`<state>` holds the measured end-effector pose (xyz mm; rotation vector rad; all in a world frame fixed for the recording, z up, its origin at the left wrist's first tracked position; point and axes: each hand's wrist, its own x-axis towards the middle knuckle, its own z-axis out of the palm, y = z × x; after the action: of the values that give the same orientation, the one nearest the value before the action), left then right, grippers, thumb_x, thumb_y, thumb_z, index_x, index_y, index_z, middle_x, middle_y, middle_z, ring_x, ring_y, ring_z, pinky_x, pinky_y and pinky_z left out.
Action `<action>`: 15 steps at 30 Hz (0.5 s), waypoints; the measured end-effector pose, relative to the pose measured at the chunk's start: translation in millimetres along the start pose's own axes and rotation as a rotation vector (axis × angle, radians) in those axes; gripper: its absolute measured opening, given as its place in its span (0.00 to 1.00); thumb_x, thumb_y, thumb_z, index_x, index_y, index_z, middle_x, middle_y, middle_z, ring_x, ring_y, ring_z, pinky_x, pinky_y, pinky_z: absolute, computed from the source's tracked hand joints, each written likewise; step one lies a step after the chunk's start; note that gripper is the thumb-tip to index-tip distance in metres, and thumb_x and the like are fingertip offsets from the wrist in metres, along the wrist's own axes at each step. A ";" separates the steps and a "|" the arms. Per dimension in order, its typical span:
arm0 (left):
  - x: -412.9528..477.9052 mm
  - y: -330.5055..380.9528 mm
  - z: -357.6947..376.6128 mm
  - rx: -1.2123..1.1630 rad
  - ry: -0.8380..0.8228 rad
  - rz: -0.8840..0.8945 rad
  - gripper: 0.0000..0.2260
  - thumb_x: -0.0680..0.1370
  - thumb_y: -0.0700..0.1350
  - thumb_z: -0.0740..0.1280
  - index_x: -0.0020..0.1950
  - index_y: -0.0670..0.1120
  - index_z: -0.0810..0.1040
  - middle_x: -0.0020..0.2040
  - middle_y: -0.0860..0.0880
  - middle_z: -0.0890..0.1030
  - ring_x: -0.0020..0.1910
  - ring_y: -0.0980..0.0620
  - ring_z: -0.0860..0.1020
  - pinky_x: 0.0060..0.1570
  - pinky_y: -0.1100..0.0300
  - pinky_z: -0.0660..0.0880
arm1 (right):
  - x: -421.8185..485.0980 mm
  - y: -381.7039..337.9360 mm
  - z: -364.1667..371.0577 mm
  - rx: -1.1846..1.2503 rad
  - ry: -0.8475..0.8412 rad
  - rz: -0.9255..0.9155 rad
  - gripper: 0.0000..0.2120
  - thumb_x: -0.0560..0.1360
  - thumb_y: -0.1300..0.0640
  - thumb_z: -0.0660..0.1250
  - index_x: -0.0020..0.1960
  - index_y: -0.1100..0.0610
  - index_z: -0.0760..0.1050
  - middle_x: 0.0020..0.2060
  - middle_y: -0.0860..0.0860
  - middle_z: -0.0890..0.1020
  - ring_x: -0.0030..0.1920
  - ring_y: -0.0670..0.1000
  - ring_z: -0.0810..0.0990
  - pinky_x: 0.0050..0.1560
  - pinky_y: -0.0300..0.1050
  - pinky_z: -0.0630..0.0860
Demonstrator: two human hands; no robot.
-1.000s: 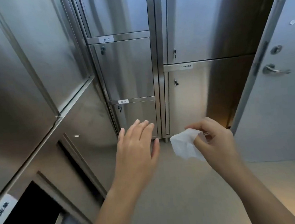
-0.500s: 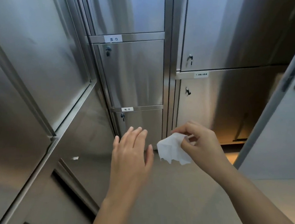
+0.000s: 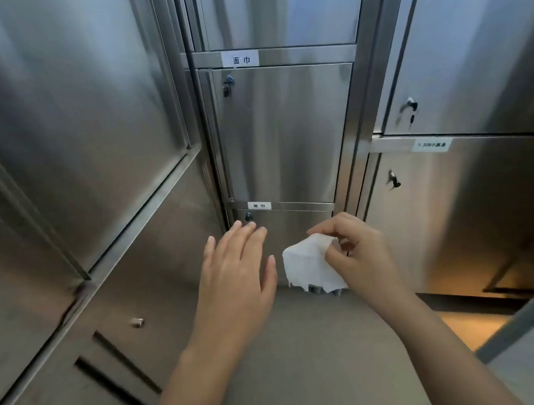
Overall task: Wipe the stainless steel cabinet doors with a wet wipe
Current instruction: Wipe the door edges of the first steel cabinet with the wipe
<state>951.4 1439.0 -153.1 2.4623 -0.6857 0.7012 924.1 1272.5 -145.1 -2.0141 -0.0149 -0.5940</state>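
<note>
1. Hands. I read the left hand (image 3: 238, 279) as open: its fingers are straight and slightly spread, back of the hand up, and it holds nothing. The right hand (image 3: 361, 258) has its fingers curled and pinches the wet wipe (image 3: 310, 268) between thumb and forefinger at the wipe's upper right corner.

2. Wipe. The wet wipe is a white, soft, crumpled sheet with a ragged lower edge. It hangs between the two hands, in front of the low door (image 3: 296, 224). I cannot tell whether it touches the steel.

3. Doors. All panels are brushed stainless steel, flat and rectangular, with vertical streaks of reflected light.
- The low door is the bottom panel of the far centre column and has a round lock (image 3: 248, 217) at its upper left.
- The middle door (image 3: 285, 136) stands above it, with a keyed lock (image 3: 228, 84) at its upper left.
- The left door (image 3: 74, 122) is a large framed panel, near and to the left.
- The right doors (image 3: 472, 55) are stacked, each with a key in its lock.

4. Labels. Small white rectangular labels (image 3: 240, 59) sit on the horizontal rails above the doors.

5. Floor. The floor (image 3: 320, 343) is grey and matte.
</note>
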 end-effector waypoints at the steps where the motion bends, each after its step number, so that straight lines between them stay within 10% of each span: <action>1: 13.8 0.3 7.6 0.011 0.006 0.005 0.15 0.73 0.38 0.70 0.59 0.37 0.78 0.59 0.41 0.79 0.63 0.41 0.74 0.63 0.42 0.59 | 15.4 8.2 -2.2 0.007 0.000 -0.002 0.21 0.68 0.73 0.61 0.38 0.46 0.77 0.39 0.41 0.79 0.42 0.40 0.76 0.38 0.29 0.69; 15: 165.5 -8.6 106.1 0.069 0.027 0.012 0.17 0.70 0.35 0.73 0.58 0.37 0.78 0.60 0.40 0.77 0.63 0.39 0.74 0.61 0.40 0.61 | 186.4 99.3 -21.7 0.061 -0.062 0.005 0.21 0.70 0.71 0.61 0.38 0.43 0.76 0.40 0.40 0.79 0.42 0.41 0.76 0.38 0.35 0.74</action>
<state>1115.3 1331.2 -138.6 2.5086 -0.6767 0.7739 1104.6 1160.7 -141.4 -1.9725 -0.0645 -0.5224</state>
